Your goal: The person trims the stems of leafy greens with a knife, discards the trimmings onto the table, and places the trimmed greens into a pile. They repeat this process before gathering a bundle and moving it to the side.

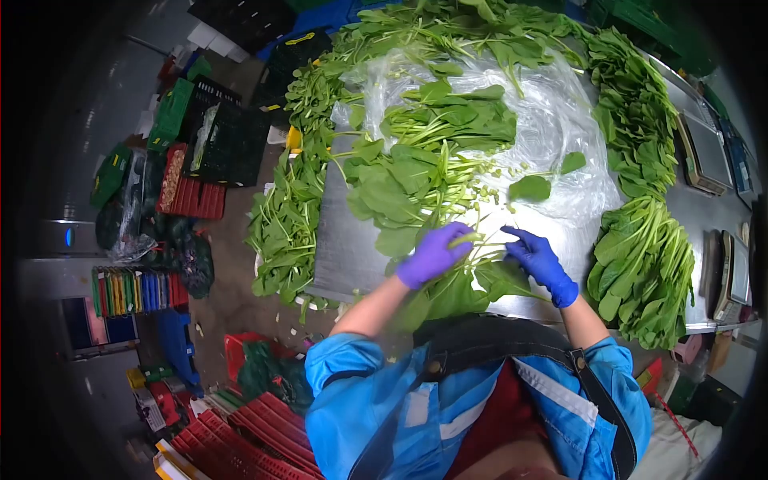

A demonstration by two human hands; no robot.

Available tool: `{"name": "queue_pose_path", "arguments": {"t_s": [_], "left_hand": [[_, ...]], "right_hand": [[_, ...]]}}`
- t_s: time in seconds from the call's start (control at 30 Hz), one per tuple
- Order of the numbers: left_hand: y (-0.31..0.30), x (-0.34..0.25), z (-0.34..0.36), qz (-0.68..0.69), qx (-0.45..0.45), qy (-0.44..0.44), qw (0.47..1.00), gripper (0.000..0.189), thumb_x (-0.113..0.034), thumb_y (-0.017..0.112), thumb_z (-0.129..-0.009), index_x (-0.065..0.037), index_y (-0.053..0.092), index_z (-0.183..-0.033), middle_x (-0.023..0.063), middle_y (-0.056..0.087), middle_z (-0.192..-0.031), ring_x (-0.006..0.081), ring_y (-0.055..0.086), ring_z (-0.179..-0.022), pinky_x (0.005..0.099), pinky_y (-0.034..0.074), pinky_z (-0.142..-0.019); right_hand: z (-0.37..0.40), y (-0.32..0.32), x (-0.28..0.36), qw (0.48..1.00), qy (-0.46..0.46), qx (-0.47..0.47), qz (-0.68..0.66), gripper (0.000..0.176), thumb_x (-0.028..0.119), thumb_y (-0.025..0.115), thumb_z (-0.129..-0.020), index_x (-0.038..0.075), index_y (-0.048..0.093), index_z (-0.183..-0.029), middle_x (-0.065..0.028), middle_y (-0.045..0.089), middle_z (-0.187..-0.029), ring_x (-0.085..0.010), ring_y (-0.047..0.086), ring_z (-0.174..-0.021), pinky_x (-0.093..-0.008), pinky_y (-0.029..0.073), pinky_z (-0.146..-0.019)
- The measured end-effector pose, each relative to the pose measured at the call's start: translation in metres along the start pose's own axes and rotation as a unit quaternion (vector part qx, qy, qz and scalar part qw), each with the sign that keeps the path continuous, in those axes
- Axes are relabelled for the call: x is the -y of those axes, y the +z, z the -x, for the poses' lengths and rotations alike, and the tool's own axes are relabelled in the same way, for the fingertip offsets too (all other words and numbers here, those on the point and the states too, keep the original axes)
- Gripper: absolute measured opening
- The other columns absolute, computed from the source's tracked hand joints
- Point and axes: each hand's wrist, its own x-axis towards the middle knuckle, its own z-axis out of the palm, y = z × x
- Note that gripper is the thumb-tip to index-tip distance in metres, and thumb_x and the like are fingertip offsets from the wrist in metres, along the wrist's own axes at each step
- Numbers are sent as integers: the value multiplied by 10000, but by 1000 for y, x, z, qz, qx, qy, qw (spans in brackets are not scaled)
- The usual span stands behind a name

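My left hand point(436, 254), in a purple-blue glove, is closed round a small bunch of leafy greens point(458, 294). The leaves hang toward my body and the pale stems point right. My right hand point(540, 262), gloved in blue, is at the stem ends with its fingers bent together. Whatever it may pinch is too small to make out. Just beyond both hands, a loose pile of leafy greens point(400, 188) lies with its cut stems facing right. Two loose leaves point(530, 189) rest on clear plastic film point(552, 120) nearby.
The metal table point(344, 256) carries heaped greens point(292, 228) along its left side and stacked bunches point(644, 268) along its right. Scales point(732, 276) stand at the far right. Black crates point(232, 144) and a red crate point(192, 188) sit left; red crates point(240, 440) are low left.
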Motion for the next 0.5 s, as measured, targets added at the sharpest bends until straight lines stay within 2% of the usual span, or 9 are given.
{"name": "queue_pose_path", "arguments": {"t_s": [0.1,0.17,0.2,0.23,0.27,0.33,0.37,0.43,0.5], "left_hand": [[17,-2,-11,-14,83,32,996,231,-181,593,-875,-18,585,-1038,79,644,-917,146,606,-799,284,481,-744],[4,-8,-28,-65,169,11,983,331,-253,620,-858,-14,581,-1083,127,648,-974,186,620,-890,305,482,-793],[-6,-7,-35,-66,169,12,983,331,-253,620,-858,-14,581,-1083,127,648,-974,186,620,-890,305,482,-793],[-19,-2,-41,-111,160,-5,981,402,-306,635,-838,-21,578,-1115,149,643,-1010,212,619,-933,326,480,-814],[-28,4,-51,-156,149,-22,976,474,-359,650,-817,-27,574,-1147,171,639,-1047,239,618,-977,346,478,-836],[-36,36,-83,-306,-64,-1,950,496,-337,691,-754,-45,580,-1139,201,637,-1008,353,612,-952,406,485,-810],[-42,32,-100,-282,-91,-20,955,493,-340,703,-738,-46,589,-1116,199,636,-998,347,612,-946,409,487,-803],[-48,36,-134,-255,-120,-38,959,490,-344,715,-721,-47,598,-1092,198,634,-988,342,612,-941,412,489,-796],[-34,70,-167,-360,-198,-11,912,412,-321,724,-708,-50,613,-998,180,636,-916,337,620,-873,426,491,-757]], "right_hand": [[-1,17,27,993,-120,-3,14,413,153,648,-841,123,569,-1245,-1,627,-795,-54,438,-598,-223,427,-583],[-4,13,23,994,-105,11,20,396,135,638,-833,122,584,-1225,-12,630,-791,-57,459,-600,-229,431,-580],[-4,7,19,995,-89,29,30,382,117,629,-825,121,599,-1206,-23,634,-787,-60,480,-601,-234,435,-577],[-3,-10,8,985,-86,51,141,340,112,619,-809,117,634,-1149,-51,643,-773,-83,522,-583,-236,446,-574],[1,-19,-3,997,-15,55,42,297,127,610,-806,112,657,-1098,-90,646,-755,-137,555,-554,-260,469,-588],[2,-30,-19,996,46,-27,77,293,159,623,-814,98,653,-1098,-127,660,-790,-191,597,-566,-286,492,-624],[0,-33,-27,996,46,-26,78,293,159,623,-814,98,653,-1098,-127,660,-790,-191,597,-566,-286,492,-624],[-3,-37,-38,966,-78,-173,176,283,174,624,-829,80,650,-1094,-152,672,-860,-229,652,-685,-311,504,-680],[-4,-37,-23,969,-87,-175,155,281,181,622,-836,74,648,-1094,-149,675,-887,-233,659,-738,-312,502,-700]]}}
